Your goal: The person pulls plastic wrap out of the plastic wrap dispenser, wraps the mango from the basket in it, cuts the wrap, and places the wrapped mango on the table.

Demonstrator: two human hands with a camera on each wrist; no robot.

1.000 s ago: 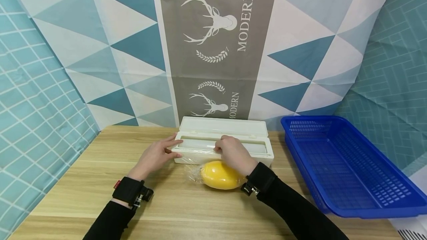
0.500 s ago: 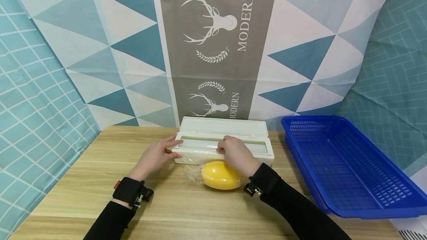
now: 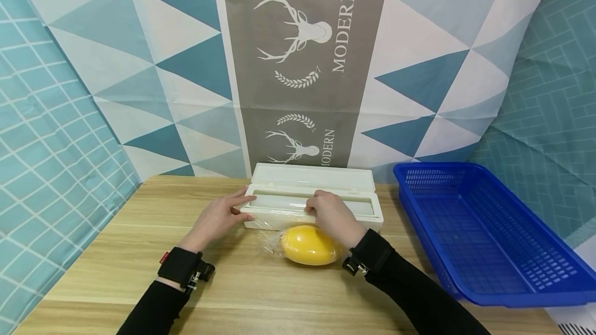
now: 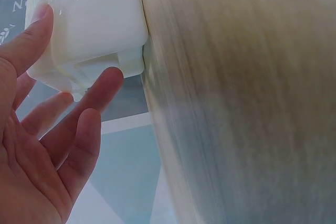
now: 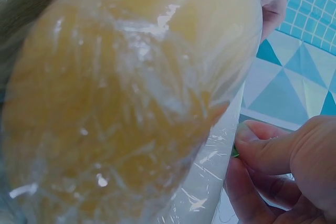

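A white cling film dispenser box (image 3: 274, 221) stands at the back of the table, its lid (image 3: 312, 176) raised and a pale roll (image 3: 274, 201) inside. My left hand (image 3: 215, 221) rests at its left end, thumb on the front face and other fingers spread around the end. Over the front edge, my right hand (image 3: 331, 216) pinches the small green slide cutter (image 5: 235, 152) between thumb and forefinger. Clear film (image 5: 202, 187) runs from the box to a smooth yellow oval fruit (image 3: 307, 245) wrapped in it, lying just in front of the box, partly under my right wrist.
A blue perforated plastic basket (image 3: 493, 242) stands to the right of the box. Behind the wooden table (image 3: 261, 299) hangs a patterned cloth (image 3: 307, 87), close to the box's lid.
My right hand has slid slightly to the right along the box's front edge. The left hand, box and yellow fruit stay in place.
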